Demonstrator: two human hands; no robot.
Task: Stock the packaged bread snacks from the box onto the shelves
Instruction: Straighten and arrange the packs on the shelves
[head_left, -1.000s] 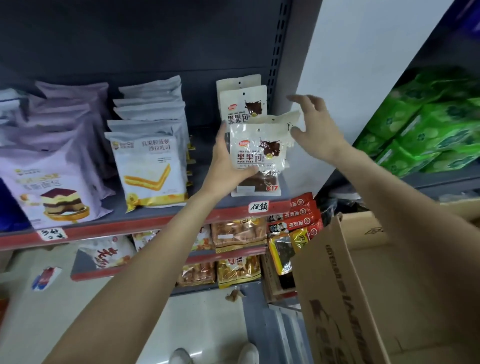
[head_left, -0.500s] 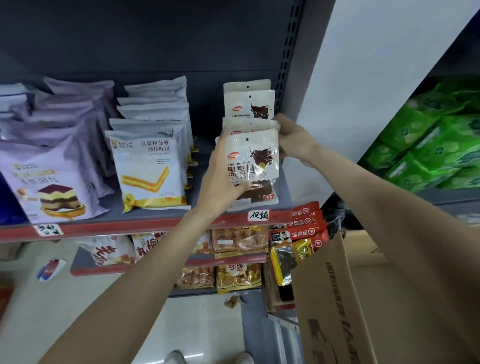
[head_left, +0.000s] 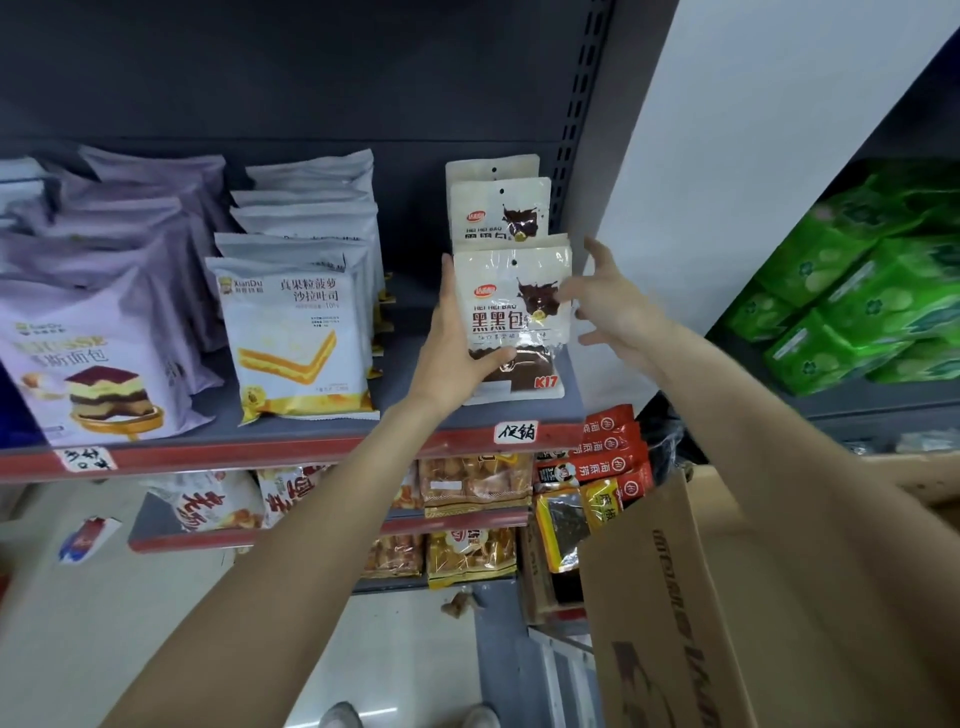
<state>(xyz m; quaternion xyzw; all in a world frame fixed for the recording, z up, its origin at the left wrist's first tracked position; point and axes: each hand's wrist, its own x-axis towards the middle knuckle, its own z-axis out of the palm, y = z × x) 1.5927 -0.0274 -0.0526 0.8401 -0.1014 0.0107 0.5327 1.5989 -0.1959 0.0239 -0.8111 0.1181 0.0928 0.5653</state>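
Gripping the front packet of bread snacks (head_left: 511, 322) along its left edge and lower corner, the left hand (head_left: 457, 348) is keeping it upright on the grey shelf (head_left: 410, 410), at the head of a short row of like packets (head_left: 498, 208). Beside the packet's right edge, the right hand (head_left: 613, 306) is hovering with its grip wide, fingers spread and holding nothing. Down at the lower right, the cardboard box (head_left: 670, 597) is standing open.
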